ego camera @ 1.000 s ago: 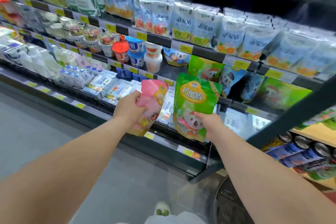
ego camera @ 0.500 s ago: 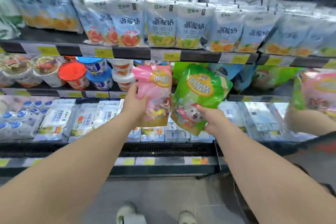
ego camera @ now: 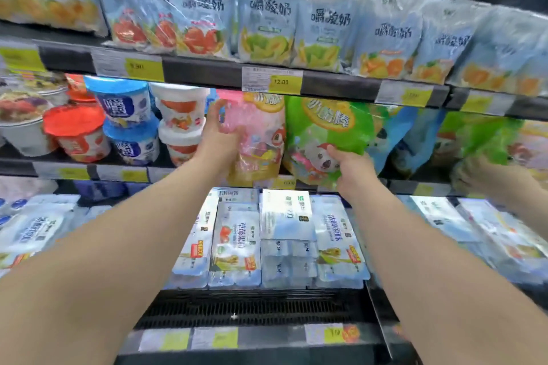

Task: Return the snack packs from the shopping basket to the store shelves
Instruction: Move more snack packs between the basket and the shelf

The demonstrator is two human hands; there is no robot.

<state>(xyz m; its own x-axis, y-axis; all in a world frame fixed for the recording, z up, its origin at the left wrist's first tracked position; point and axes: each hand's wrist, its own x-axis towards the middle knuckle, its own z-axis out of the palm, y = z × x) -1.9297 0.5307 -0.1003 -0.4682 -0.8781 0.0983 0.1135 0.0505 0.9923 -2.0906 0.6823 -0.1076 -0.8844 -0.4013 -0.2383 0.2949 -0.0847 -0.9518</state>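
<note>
Left hand [ego camera: 218, 135]: closed on left edge of pink snack pack [ego camera: 258, 139]. Right hand [ego camera: 351, 170]: closed on lower corner of green snack pack [ego camera: 329, 133]. Both packs upright, side by side, at mouth of middle shelf [ego camera: 74, 170], under price rail. Yogurt cups [ego camera: 124, 124] just left. Step, judged: shelving. Next: push packs rearward, release. Basket not seen.
</note>
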